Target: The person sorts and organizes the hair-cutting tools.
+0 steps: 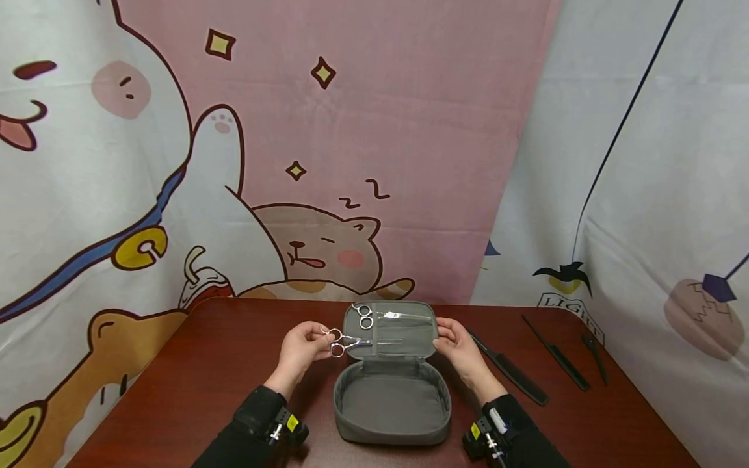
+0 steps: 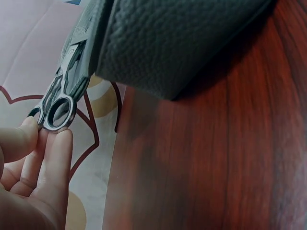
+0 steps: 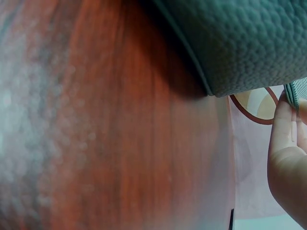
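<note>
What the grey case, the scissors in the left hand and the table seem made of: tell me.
Case: leather or imitation leather, probably, matte, judging by its pebbled grain.
Scissors: apparently polished metal, silvery with bright glints.
Table: wood or a wood-look laminate, reddish-brown with a slight sheen; streaky grain shows, but the surface alone cannot settle which.

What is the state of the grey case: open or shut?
Open. The lid of the case is raised, and the head view shows the inside; the right hand holds the lid's edge.
</note>
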A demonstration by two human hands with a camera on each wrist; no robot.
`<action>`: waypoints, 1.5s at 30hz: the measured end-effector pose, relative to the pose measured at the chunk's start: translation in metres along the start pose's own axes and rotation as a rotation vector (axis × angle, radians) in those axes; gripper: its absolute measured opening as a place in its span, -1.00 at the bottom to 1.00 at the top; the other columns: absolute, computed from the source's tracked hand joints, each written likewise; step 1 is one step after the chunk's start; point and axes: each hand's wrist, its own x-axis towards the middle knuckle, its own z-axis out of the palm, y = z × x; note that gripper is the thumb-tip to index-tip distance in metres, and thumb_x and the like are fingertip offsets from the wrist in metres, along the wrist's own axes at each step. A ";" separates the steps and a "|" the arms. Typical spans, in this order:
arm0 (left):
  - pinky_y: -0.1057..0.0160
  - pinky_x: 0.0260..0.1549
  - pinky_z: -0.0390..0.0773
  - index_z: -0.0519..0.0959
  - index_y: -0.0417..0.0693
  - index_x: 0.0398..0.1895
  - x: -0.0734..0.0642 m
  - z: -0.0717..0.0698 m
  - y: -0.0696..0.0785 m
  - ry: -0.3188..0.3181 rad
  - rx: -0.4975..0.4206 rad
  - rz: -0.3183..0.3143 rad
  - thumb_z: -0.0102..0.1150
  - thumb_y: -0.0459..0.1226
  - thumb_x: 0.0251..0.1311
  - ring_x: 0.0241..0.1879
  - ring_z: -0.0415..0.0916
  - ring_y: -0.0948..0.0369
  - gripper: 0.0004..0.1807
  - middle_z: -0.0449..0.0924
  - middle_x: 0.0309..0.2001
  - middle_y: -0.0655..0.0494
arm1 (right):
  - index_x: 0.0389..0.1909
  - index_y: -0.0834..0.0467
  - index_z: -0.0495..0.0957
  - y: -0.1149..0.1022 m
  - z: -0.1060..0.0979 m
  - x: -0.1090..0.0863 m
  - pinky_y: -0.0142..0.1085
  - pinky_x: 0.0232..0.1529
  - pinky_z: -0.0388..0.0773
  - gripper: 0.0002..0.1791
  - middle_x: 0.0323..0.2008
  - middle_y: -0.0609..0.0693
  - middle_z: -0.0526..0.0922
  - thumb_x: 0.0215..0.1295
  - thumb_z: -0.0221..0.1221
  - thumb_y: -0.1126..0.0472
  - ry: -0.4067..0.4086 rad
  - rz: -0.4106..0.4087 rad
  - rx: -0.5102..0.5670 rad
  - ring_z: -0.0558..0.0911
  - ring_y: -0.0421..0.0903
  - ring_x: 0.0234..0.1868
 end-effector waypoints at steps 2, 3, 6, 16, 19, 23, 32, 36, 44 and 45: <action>0.13 -0.46 0.68 0.53 -0.45 -0.30 0.000 0.003 0.000 -0.002 -0.012 0.000 0.30 -0.57 0.10 -0.50 0.62 0.17 -0.86 0.55 -0.49 -0.03 | 0.33 0.40 0.25 0.000 0.000 0.000 -0.35 -0.04 0.51 -0.48 0.14 0.38 0.45 0.36 0.06 0.56 -0.009 -0.008 -0.002 0.58 -0.11 -0.04; 0.13 -0.45 0.68 0.53 -0.44 -0.30 0.001 0.004 -0.001 -0.002 -0.017 -0.002 0.30 -0.57 0.11 -0.50 0.62 0.16 -0.86 0.54 -0.49 -0.03 | 0.33 0.40 0.25 0.000 0.000 0.000 -0.35 -0.04 0.51 -0.48 0.13 0.38 0.45 0.36 0.06 0.56 -0.009 -0.009 -0.002 0.58 -0.11 -0.04; 0.14 -0.45 0.68 0.52 -0.44 -0.30 0.001 0.007 -0.001 -0.003 -0.026 -0.007 0.30 -0.57 0.11 -0.49 0.64 0.14 -0.85 0.53 -0.49 -0.02 | 0.33 0.39 0.25 0.000 0.000 -0.001 -0.36 -0.04 0.51 -0.48 0.13 0.37 0.46 0.37 0.07 0.55 -0.003 -0.006 -0.005 0.58 -0.11 -0.04; 0.10 -0.45 0.68 0.53 -0.44 -0.31 -0.001 0.017 0.003 -0.016 0.020 0.026 0.34 -0.54 0.09 -0.50 0.65 0.11 -0.83 0.55 -0.48 -0.04 | 0.33 0.39 0.26 -0.002 0.001 -0.001 -0.37 -0.06 0.52 -0.47 0.12 0.37 0.47 0.35 0.07 0.56 0.010 -0.002 0.003 0.59 -0.12 -0.06; 0.12 -0.45 0.68 0.55 -0.42 -0.32 -0.001 0.019 0.006 -0.007 0.045 0.022 0.36 -0.52 0.09 -0.52 0.64 0.14 -0.84 0.55 -0.49 -0.03 | 0.32 0.40 0.26 -0.002 0.001 -0.001 -0.37 -0.06 0.52 -0.48 0.12 0.37 0.47 0.35 0.06 0.57 0.007 -0.005 -0.001 0.59 -0.11 -0.06; 0.14 -0.47 0.68 0.57 -0.41 -0.34 -0.001 0.021 0.008 0.008 0.079 0.032 0.37 -0.51 0.08 -0.53 0.64 0.15 -0.85 0.56 -0.51 -0.01 | 0.32 0.39 0.26 -0.002 0.001 -0.002 -0.38 -0.07 0.52 -0.48 0.12 0.36 0.47 0.36 0.06 0.56 0.005 -0.006 -0.018 0.58 -0.10 -0.05; 0.13 -0.49 0.67 0.55 -0.36 -0.39 0.001 0.027 0.009 0.043 0.151 0.055 0.41 -0.51 0.03 -0.55 0.67 0.09 -0.82 0.60 -0.52 -0.01 | 0.33 0.38 0.26 -0.002 0.001 -0.002 -0.24 0.00 0.53 -0.48 0.11 0.36 0.48 0.37 0.07 0.55 0.010 -0.009 -0.023 0.57 -0.11 -0.08; 0.11 -0.48 0.67 0.54 -0.33 -0.40 0.000 0.031 0.013 0.054 0.192 0.076 0.43 -0.49 0.01 -0.50 0.69 -0.03 -0.80 0.60 -0.52 -0.01 | 0.32 0.40 0.26 -0.001 0.001 -0.001 -0.29 -0.02 0.53 -0.48 0.11 0.37 0.47 0.36 0.07 0.56 0.006 -0.028 -0.016 0.57 -0.13 -0.10; 0.19 -0.54 0.66 0.54 -0.32 -0.39 -0.001 0.038 0.018 0.079 0.243 0.068 0.41 -0.45 0.07 -0.56 0.68 0.07 -0.82 0.60 -0.55 -0.01 | 0.29 0.42 0.28 0.000 0.001 -0.001 -0.40 -0.10 0.52 -0.49 0.07 0.38 0.49 0.32 0.08 0.59 0.022 -0.047 0.000 0.58 -0.16 -0.13; 0.19 -0.54 0.66 0.54 -0.32 -0.38 -0.001 0.039 0.018 0.081 0.247 0.061 0.41 -0.44 0.08 -0.57 0.67 0.08 -0.82 0.60 -0.55 -0.01 | 0.28 0.42 0.29 0.000 0.002 -0.001 -0.40 -0.10 0.52 -0.49 0.07 0.38 0.49 0.32 0.08 0.59 0.026 -0.044 -0.002 0.58 -0.16 -0.13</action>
